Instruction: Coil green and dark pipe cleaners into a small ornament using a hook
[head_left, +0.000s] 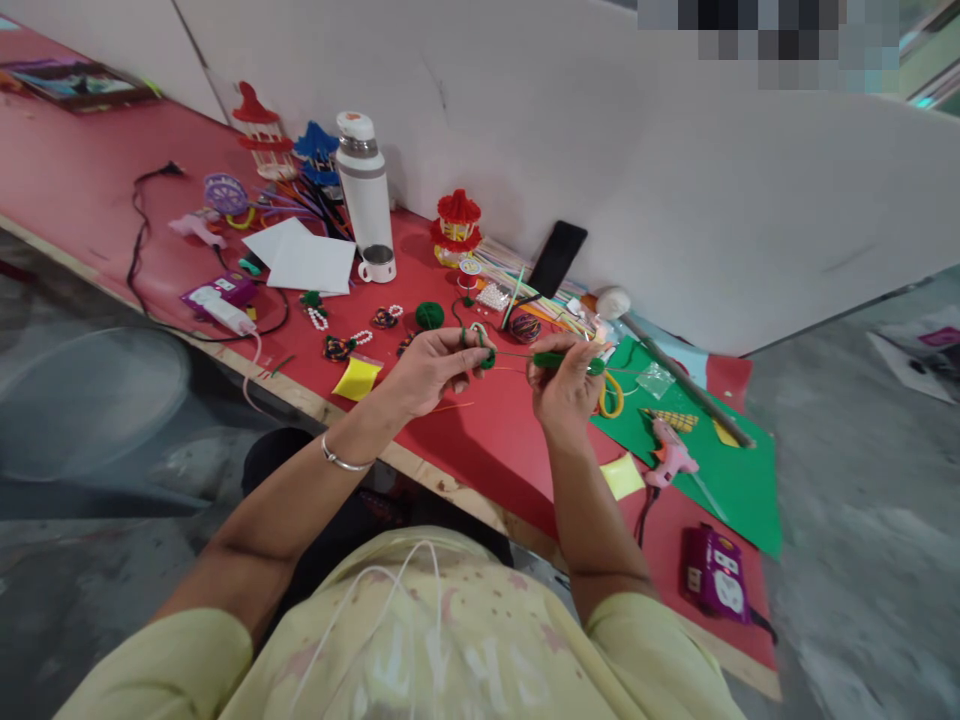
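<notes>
Over the red table [480, 440], my left hand [439, 370] pinches a small piece of dark green yarn work [487, 357] with a pale loop at its top. My right hand [564, 390] is closed around a slim rod with a thick dark green section [551, 360]; whether that section is a handle or wound yarn, I cannot tell. A thin straight line spans from the rod to the green piece between my hands. Just beyond my left hand lies a green yarn ball [430, 316]. A multicoloured yarn ball [525, 325] sits behind the gap between my hands.
A white flask [365, 190] and a small red lantern [456, 230] stand at the back. On the right, a pink glue gun [671, 455] and a stick [682, 380] lie on a green sheet [750, 500]. A purple box [716, 575] is near the right corner; white papers [311, 262] lie left.
</notes>
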